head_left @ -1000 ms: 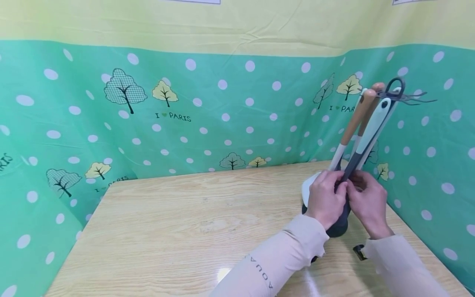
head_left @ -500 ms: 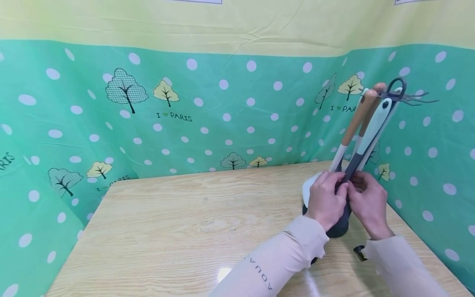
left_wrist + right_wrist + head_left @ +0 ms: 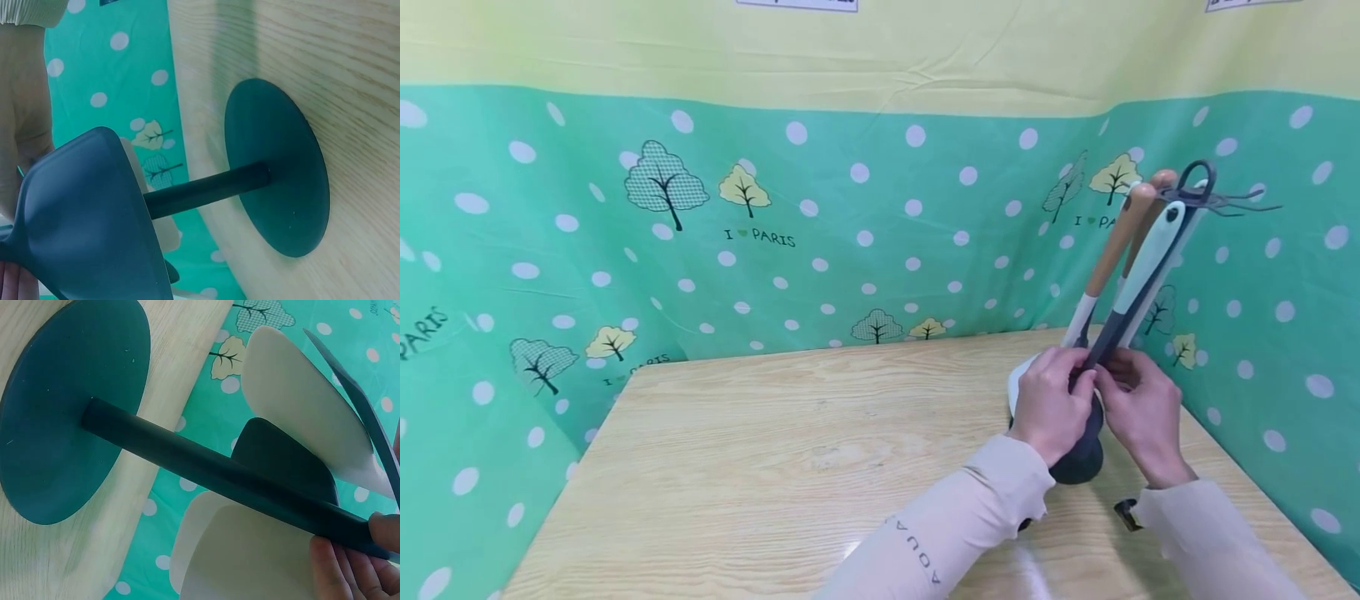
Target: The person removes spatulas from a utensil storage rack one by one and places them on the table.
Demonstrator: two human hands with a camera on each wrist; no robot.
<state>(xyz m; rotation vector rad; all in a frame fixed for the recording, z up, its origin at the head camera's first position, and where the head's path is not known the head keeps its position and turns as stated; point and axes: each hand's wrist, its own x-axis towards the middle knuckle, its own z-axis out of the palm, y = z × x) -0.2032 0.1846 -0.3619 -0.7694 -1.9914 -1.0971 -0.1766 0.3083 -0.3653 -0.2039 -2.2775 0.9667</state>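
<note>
A dark utensil stand (image 3: 219,481) has a round base (image 3: 284,206), which overlaps the wooden tabletop in both wrist views. Its hooked top (image 3: 1195,185) leans right in the head view, with several utensils hung around the pole. Beside the pole, my left hand (image 3: 1051,404) pinches the dark neck of a spatula with a pale green handle (image 3: 1150,258); its broad dark blade (image 3: 87,212) faces the left wrist camera. Thumb above and fingers below, my right hand (image 3: 1142,408) grips the stand's pole. Pale utensil heads (image 3: 300,400) hang around it.
Two brown-handled utensils (image 3: 1112,250) are among those on the stand. The wooden table (image 3: 760,467) extends to the left. A green dotted curtain (image 3: 820,250) surrounds its back and sides, close behind the stand on the right.
The head view has shifted slightly. My hands, the stand and the utensils have moved a little left against the curtain; both hands keep their holds.
</note>
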